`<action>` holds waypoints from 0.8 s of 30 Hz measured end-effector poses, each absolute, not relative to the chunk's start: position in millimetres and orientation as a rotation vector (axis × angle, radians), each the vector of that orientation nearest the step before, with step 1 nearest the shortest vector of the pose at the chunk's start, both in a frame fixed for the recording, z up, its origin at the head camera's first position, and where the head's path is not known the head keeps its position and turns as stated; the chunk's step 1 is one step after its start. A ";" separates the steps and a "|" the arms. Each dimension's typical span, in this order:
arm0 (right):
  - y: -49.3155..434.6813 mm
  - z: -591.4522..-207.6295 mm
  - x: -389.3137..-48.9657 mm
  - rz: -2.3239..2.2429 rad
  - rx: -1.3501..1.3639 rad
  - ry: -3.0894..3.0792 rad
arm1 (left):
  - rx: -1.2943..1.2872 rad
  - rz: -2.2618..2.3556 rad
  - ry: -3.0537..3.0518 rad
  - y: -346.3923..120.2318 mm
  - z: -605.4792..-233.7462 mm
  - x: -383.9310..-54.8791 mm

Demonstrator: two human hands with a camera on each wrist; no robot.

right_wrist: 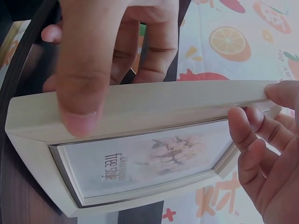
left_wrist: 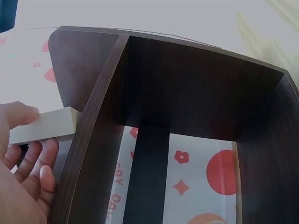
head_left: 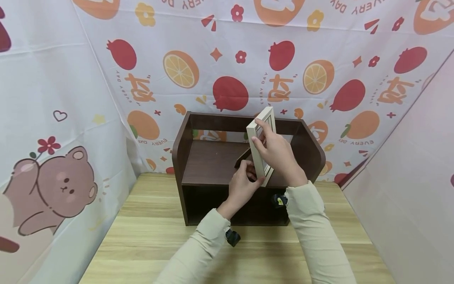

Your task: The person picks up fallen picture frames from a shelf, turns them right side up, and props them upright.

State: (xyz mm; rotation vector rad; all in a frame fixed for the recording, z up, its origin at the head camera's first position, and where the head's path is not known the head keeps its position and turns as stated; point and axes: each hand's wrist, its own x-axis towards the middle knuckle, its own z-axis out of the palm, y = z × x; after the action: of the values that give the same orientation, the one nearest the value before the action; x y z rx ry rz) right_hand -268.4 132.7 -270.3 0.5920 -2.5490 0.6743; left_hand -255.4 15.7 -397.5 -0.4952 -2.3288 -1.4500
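Observation:
A cream picture frame [head_left: 253, 152] is held tilted over the upper board of a dark brown shelf [head_left: 209, 161]. Its print [right_wrist: 161, 156], with pale flowers and "free style" lettering, shows in the right wrist view. My left hand [head_left: 242, 185] grips the lower end, thumb on the outer edge and fingers behind. At the upper end my right hand [head_left: 280, 154] pinches the frame's side between thumb and fingers. In the left wrist view the frame end [left_wrist: 51, 125] is close to the shelf's edge; contact cannot be told. A dark flap [head_left: 242, 158] sticks out behind the frame.
The shelf stands on a wood-grain table [head_left: 142, 236], with side walls rising around its upper board and an open compartment [head_left: 213, 205] beneath. A fruit-print cloth [head_left: 198, 35] hangs behind; a bear-print curtain [head_left: 64, 189] lies to the left and a pale panel [head_left: 408, 189] to the right.

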 end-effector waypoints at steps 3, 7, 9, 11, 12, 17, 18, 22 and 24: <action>132.2 -270.9 -269.3 0.680 0.587 -2.532 | -0.487 -1.421 -2.326 15.2 -396.7 -255.1; 131.6 -270.9 -270.5 0.678 0.577 -2.537 | -0.465 -1.358 -2.316 14.2 -397.4 -253.8; 130.8 -270.4 -271.0 0.668 0.573 -2.549 | -0.455 -1.332 -2.309 13.2 -398.3 -253.3; 129.9 -269.3 -271.4 0.657 0.570 -2.565 | -0.446 -1.325 -2.299 12.0 -399.1 -252.8; 129.4 -268.8 -271.8 0.650 0.567 -2.574 | -0.441 -1.325 -2.296 11.2 -399.6 -252.7; 128.4 -265.6 -274.6 0.632 0.562 -2.612 | -0.428 -1.340 -2.284 6.1 -401.2 -253.2; 128.5 -265.3 -276.0 0.629 0.560 -2.620 | -0.428 -1.344 -2.283 4.9 -401.3 -253.2; 128.8 -263.3 -280.9 0.624 0.543 -2.644 | -0.427 -1.360 -2.284 0.5 -401.0 -253.8; 129.2 -262.8 -283.2 0.623 0.532 -2.656 | -0.425 -1.367 -2.287 -1.5 -400.8 -253.8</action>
State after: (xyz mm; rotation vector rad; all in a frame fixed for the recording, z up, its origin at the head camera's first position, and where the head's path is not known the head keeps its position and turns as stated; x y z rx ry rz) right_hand -283.2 129.2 -262.8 0.5318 -2.6555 0.6229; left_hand -253.8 -1.5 -400.8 -0.4250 -2.2873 -1.3675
